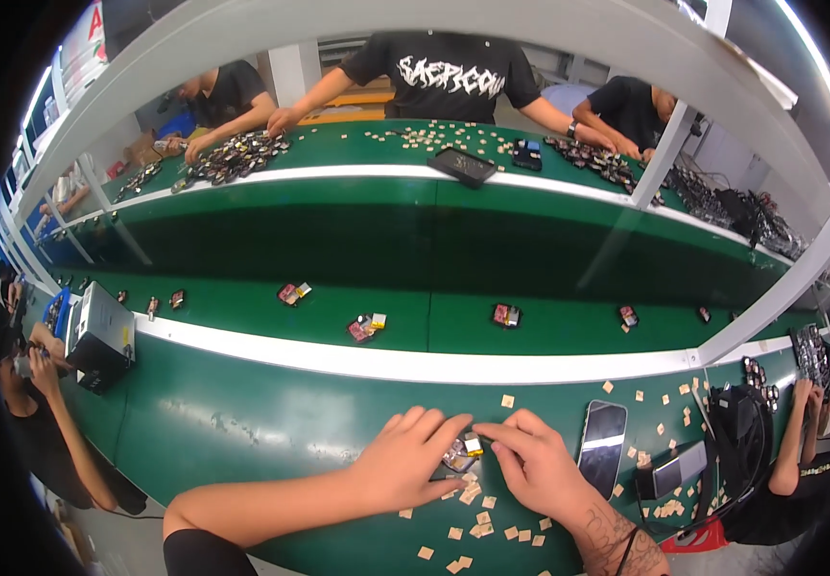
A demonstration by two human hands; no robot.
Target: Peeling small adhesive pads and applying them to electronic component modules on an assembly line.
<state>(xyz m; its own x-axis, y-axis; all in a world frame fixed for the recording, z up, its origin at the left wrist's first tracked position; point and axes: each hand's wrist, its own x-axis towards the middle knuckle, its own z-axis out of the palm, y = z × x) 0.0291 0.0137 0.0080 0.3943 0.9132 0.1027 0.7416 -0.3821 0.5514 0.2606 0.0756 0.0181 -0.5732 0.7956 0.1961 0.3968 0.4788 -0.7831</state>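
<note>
Smooth green worktop [271, 422] with a soft sheen, shiny plastic-looking small device [459, 455], matt papery tan squares [508, 401], glossy glass-like phone screen [604, 442], smooth metal-looking white rail [434, 368], matt black cloth sleeve [206, 555]

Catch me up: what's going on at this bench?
A person's left hand and right hand are both at a small electronic unit on the green bench; how firm either grip is can't be told. Tan squares lie scattered around, with a smartphone right of the right hand. Past the white rail, similar units sit spaced apart; a co-worker is across the line.
</note>
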